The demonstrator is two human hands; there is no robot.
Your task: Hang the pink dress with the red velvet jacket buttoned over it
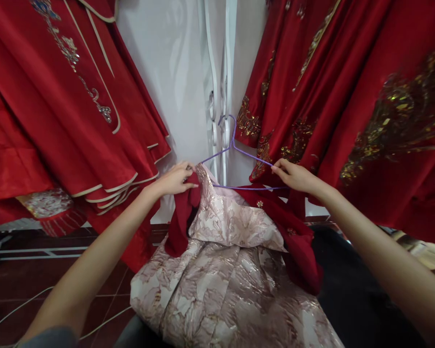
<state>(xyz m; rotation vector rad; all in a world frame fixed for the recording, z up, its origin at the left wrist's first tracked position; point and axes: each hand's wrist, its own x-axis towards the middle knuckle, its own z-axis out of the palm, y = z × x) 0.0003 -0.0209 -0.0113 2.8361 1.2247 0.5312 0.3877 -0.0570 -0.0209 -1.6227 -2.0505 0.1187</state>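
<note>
A purple wire hanger (235,152) hangs by its hook from a white door handle (223,121). A pale pink brocade garment with a dark red lining (221,227) drapes down from it toward me. My left hand (176,179) is closed on the garment's shoulder at the hanger's left end. My right hand (293,175) pinches the hanger's right arm together with the red fabric there.
Red embroidered robes hang on the left (68,111) and right (351,111), crowding both sides. White cabinet doors (174,72) stand straight ahead. Dark red floor tiles (39,275) and a thin white cable (29,297) lie at lower left.
</note>
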